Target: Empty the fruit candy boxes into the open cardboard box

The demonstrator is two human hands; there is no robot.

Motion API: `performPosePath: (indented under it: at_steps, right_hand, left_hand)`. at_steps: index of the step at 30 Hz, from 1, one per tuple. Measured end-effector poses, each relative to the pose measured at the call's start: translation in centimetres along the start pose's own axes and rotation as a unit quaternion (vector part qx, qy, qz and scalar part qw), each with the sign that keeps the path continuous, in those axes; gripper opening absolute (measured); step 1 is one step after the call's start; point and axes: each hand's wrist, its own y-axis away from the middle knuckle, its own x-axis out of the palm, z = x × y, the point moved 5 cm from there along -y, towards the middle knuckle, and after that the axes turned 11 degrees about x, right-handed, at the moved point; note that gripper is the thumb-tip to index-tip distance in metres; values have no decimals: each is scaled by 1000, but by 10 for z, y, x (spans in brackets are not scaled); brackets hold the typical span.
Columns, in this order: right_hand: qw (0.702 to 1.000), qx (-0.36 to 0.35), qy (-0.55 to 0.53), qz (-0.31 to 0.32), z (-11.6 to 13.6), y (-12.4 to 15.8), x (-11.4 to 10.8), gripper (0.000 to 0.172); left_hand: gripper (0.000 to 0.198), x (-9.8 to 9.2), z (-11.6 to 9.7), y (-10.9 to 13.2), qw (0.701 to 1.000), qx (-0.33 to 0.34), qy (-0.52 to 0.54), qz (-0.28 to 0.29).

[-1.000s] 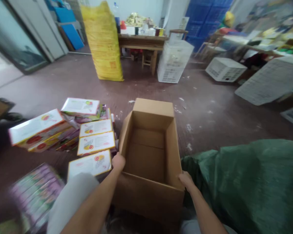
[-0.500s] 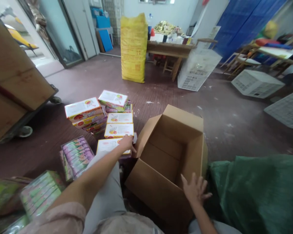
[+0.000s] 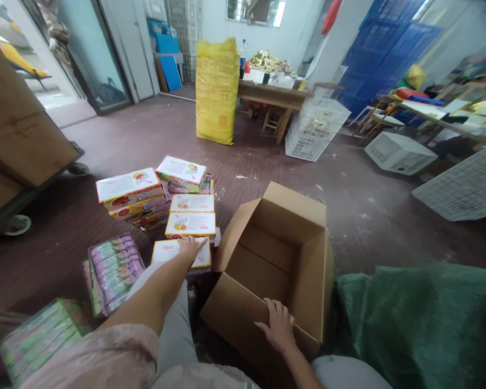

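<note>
My left hand (image 3: 191,248) lies on the nearest white-topped fruit-print box (image 3: 166,249), fingers loosely spread and thumb stretched toward the carton. Behind it stand more such boxes (image 3: 190,222) in a row. To the right is an open cardboard carton (image 3: 263,262) with its flaps folded out; its visible bottom is bare. My right hand (image 3: 278,324) rests on the carton's near edge, fingers over the fold and thumb apart on the flap, gripping nothing visible.
Stacked fruit boxes (image 3: 129,186) and packs of purple-green sachets (image 3: 115,265) stand to the left. Green sheeting (image 3: 425,319) lies right of the carton. A loaded trolley (image 3: 24,135), yellow sack (image 3: 216,92), wooden table (image 3: 269,93) and white crates (image 3: 316,129) stand farther off.
My left hand has shifted from the box's right edge onto its top. My right hand has moved left and come down onto the carton's near edge. The view has turned slightly right.
</note>
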Motion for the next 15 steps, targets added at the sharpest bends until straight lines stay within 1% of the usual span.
performPosePath:
  at_steps: [2,4,7,8,9,11,13,15]
  right_hand:
    - [1000,4,-8,-4,2,-1,1,64]
    - [1000,7,-20,1,5,0,-1,65]
    - [999,11,-47,12,12,2,-7,65]
    - [998,12,-57,17,14,3,-10,62]
    - [998,14,-64,24,17,3,-13,59]
    - [996,21,-72,41,21,3,-16,52]
    - [995,36,-80,56,25,4,-17,47]
    - [992,46,-95,63,29,6,-15,43]
  left_hand:
    - [134,-2,-2,3,1000,11,-14,2]
    - [132,-8,-6,7,999,24,-30,-2]
    - [124,-26,-15,21,997,45,-61,-32]
    - [118,-34,-17,28,995,51,-74,-48]
    - [112,-43,-19,35,992,56,-88,-66]
    - [95,-69,-19,52,984,39,-106,-135]
    - [80,-101,-14,70,974,3,-84,-209]
    - [85,-134,-8,88,959,-37,-6,-280]
